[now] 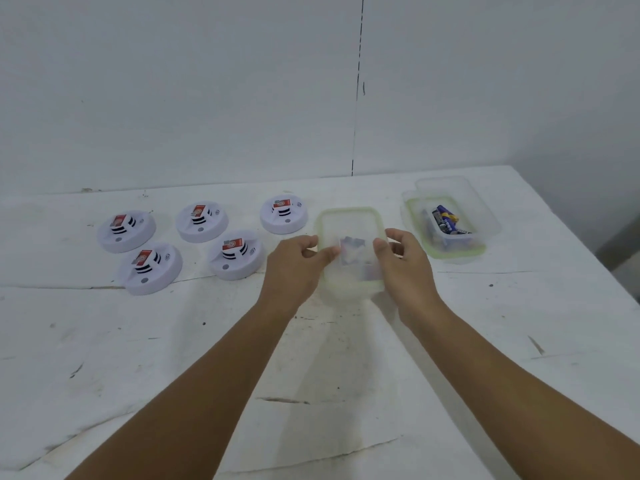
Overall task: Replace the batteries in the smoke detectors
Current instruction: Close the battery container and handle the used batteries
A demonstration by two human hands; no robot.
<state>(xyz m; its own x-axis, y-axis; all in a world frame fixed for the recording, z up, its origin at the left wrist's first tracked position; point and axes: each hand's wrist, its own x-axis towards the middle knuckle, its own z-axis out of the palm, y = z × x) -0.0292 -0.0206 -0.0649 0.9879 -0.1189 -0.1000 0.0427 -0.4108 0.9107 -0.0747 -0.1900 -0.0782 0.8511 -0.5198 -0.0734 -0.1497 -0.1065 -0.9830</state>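
Head view is showing five white detectors (202, 221) sitting in two loose rows on the left of the white table (138, 358), each lying with a red-labelled block on top; just right of them, the left hand (298, 263) is gripping the left edge of a clear lidded box (349, 251), thumb lying over its lid; the right hand (403, 259) is gripping the opposite edge the same way; blurred contents are showing through the lid; farther right, an open box (446, 220) is holding batteries (446, 218), resting on a green-rimmed lid (460, 252).
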